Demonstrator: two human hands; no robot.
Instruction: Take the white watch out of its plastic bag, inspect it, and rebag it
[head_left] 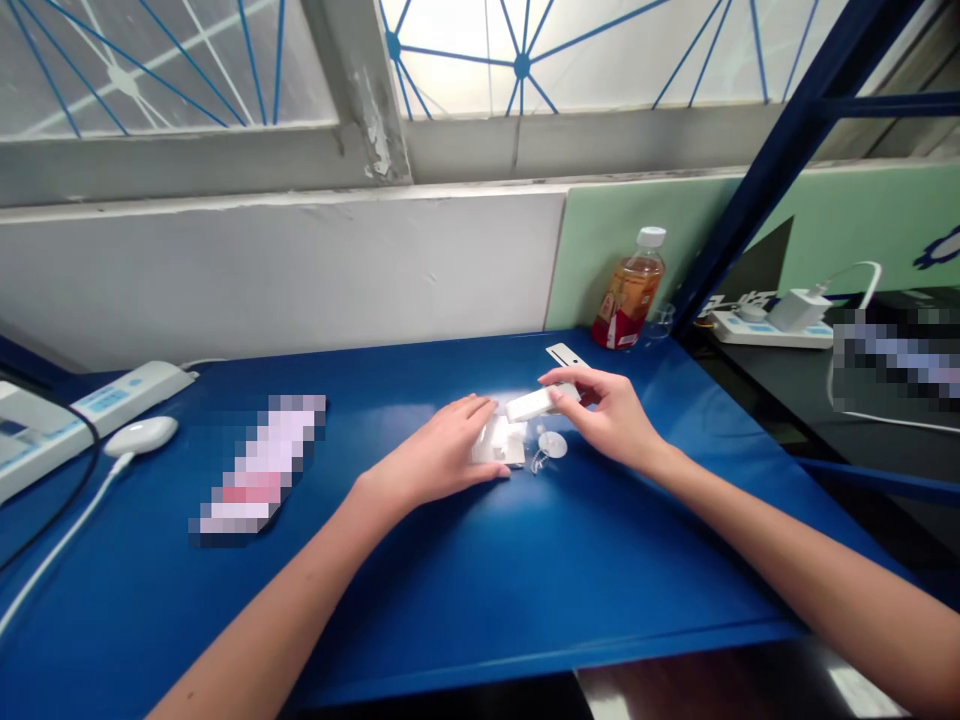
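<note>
My right hand (600, 400) grips a small white rectangular box (529, 404) between thumb and fingers, tilted slightly above the table. My left hand (450, 450) rests on the blue table (585, 570), thumb and fingers around a shiny white piece (510, 440) that looks partly wrapped in clear plastic; glare blurs its details. Beside it, between the hands, lie a round whitish disc (553, 444) and a small clear coiled or chain-like bit (538, 461). Behind my right hand is a flat white strip with a dark slot (566, 355), partly covered by the fingers.
A bottle of amber drink (630, 290) stands at the back right near a blue post (780, 160). A blurred-out flat object (259, 465) lies left. Power strips (112, 400) (765, 328) sit at both sides, and a white oval device with a cable (142, 436) lies far left.
</note>
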